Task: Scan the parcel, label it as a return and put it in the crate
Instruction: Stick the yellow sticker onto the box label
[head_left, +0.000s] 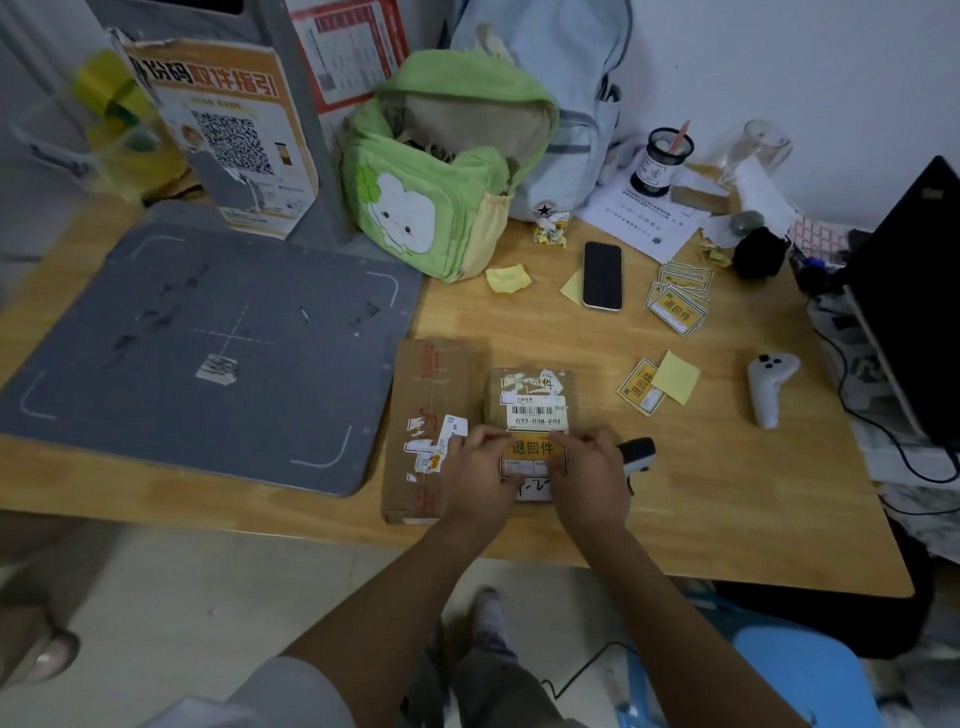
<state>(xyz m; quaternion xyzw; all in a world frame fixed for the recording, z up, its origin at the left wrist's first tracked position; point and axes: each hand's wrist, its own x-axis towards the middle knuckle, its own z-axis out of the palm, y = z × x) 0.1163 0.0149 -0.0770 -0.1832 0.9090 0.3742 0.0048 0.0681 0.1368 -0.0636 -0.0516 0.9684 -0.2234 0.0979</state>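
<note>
A small cardboard parcel (530, 395) with a barcode label lies on the wooden table (727, 493), next to a larger flat box (426, 395). An orange return label (532, 448) lies on the parcel's near part. My left hand (475, 475) pinches the label's left edge and my right hand (589, 475) pinches its right edge, both pressing it down on the parcel. A black handheld scanner (638, 452) lies just right of my right hand. No crate is in view.
A grey scanning mat (208, 338) covers the table's left. A green backpack (441, 171), a phone (602, 275), a stack of return labels (678, 301), one loose label with a yellow note (660, 384) and a white controller (769, 384) lie behind and right. A laptop (909, 291) stands far right.
</note>
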